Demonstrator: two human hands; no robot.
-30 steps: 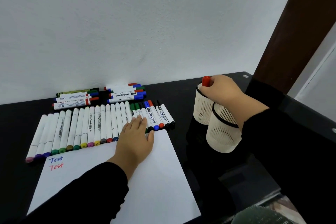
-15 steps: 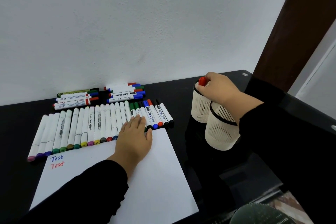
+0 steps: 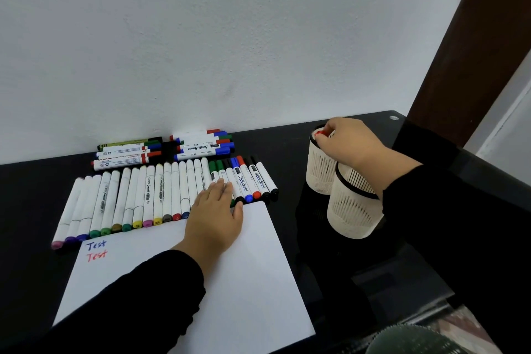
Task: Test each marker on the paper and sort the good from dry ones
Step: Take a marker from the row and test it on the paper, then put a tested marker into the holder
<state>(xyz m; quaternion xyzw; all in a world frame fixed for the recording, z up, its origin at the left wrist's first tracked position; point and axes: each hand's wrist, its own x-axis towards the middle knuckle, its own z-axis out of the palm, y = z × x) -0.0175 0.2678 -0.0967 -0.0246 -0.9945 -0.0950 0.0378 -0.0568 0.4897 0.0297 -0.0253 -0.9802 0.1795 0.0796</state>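
Observation:
A white paper sheet lies on the black table, with "Test" written in blue and red at its top left. My left hand rests flat on the sheet's top edge, fingertips touching the row of markers. My right hand pinches a red-capped marker at the rim of the far white slotted cup; most of the marker is down inside the cup. A second white cup stands in front of it.
A pile of whiteboard markers lies by the white wall behind the row. The table's right edge and a brown door frame are close to the cups. A green rounded object shows at the bottom right.
My right hand has lowered the red-capped marker into the far cup, so only its cap shows at the rim. My left hand has stayed on the paper.

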